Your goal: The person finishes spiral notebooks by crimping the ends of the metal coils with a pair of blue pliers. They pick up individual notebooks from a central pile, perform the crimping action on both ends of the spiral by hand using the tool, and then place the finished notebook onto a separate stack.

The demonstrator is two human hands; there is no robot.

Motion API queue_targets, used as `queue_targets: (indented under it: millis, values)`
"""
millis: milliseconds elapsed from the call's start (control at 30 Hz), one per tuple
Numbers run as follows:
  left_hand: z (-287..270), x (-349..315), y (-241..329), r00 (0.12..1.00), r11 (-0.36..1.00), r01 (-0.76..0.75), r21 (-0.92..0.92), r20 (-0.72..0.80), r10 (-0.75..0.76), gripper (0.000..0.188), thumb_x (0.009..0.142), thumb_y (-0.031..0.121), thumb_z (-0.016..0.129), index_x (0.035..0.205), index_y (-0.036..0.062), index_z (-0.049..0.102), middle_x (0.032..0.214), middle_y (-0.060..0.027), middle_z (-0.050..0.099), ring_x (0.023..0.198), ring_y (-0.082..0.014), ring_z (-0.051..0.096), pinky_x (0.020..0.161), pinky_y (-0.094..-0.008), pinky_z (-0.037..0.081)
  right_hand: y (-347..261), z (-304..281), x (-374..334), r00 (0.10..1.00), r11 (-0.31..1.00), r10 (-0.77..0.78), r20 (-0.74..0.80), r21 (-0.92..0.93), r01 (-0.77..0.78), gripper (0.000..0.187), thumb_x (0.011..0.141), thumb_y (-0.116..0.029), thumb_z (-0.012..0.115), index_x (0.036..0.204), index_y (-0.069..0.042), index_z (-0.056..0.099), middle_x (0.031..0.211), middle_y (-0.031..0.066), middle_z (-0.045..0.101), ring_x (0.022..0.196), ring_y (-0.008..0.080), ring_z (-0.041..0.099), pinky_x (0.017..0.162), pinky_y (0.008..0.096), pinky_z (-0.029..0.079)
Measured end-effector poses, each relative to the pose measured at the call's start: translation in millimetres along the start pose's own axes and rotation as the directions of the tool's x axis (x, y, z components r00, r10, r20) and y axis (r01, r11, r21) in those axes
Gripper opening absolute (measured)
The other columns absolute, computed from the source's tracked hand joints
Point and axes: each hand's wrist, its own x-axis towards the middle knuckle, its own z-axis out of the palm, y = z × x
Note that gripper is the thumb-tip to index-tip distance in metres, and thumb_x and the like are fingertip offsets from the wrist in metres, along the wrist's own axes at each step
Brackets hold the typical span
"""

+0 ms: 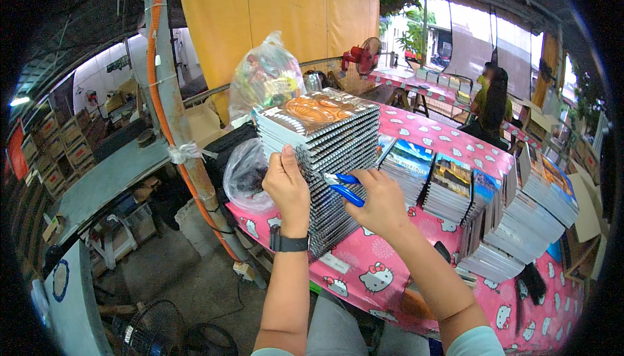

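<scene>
A tall stack of spiral-bound notebooks [318,114] stands in front of me, its coiled spines turned toward my right and the top cover orange and brown. My left hand [287,186] grips the edge of notebooks at the stack's near corner, thumb up along the pages; its other fingers are partly hidden. In my right hand [382,201] are pliers with blue handles [348,192], the handles spread apart. Their metal jaws touch or nearly touch the coil ends beside my left hand; exactly which coil cannot be made out.
More notebook piles [448,190] line the pink patterned tablecloth [377,278] to the right. Clear plastic bags [266,73] sit behind and left of the stack. A post with an orange conduit [159,89] rises at left. Farther back, a person [495,99] sits near a red fan [364,56].
</scene>
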Motion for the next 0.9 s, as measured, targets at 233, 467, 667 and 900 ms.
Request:
queue_targets:
  millis: [233,467,667,900]
  values:
    - [-2,2,1,1.000,0.999,-0.006,0.041,0.005,0.006,0.044,0.094,0.029,0.047,0.063,-0.0011,0.043,0.049,-0.0119,0.041,0.044,-0.0192,0.038,0.044,-0.0350,0.033,-4,4,-1,1.000,1.000,0.011,0.016,-0.026,-0.010,0.038,0.061,-0.018,0.068,0.096,-0.004,0.059,0.085,0.0152,0.059,0.081,0.0333,0.057,0.073,0.0419,0.047]
    - [-2,4,-8,1.000,0.999,0.029,0.046,-0.010,-0.028,0.047,0.095,0.034,0.044,0.064,-0.0016,0.045,0.050,-0.0111,0.041,0.046,-0.0180,0.035,0.046,-0.0348,0.033,-4,2,-1,0.984,0.989,0.120,0.133,0.067,-0.130,0.032,0.064,-0.022,0.067,0.090,-0.005,0.060,0.079,0.0152,0.060,0.072,0.0339,0.060,0.066,0.0428,0.049]
    - [-24,6,-52,0.972,0.980,0.199,0.027,0.125,-0.201,0.045,0.095,0.034,0.043,0.069,-0.0019,0.048,0.054,-0.0056,0.043,0.052,-0.0142,0.037,0.049,-0.0335,0.033,-2,9,-8,0.993,0.983,0.109,0.042,0.142,-0.114,0.034,0.065,-0.020,0.068,0.094,-0.005,0.060,0.082,0.0156,0.061,0.073,0.0334,0.060,0.067,0.0415,0.048]
    - [-19,-47,-18,0.956,0.906,0.291,-0.308,0.130,-0.263,0.041,0.097,0.029,0.032,0.104,-0.0037,0.057,0.088,-0.0124,0.055,0.089,-0.0204,0.050,0.085,-0.0311,0.037,-1,16,-10,1.000,0.999,0.016,-0.011,0.052,-0.015,0.037,0.064,-0.021,0.067,0.095,-0.003,0.059,0.086,0.0161,0.060,0.082,0.0340,0.059,0.072,0.0440,0.048]
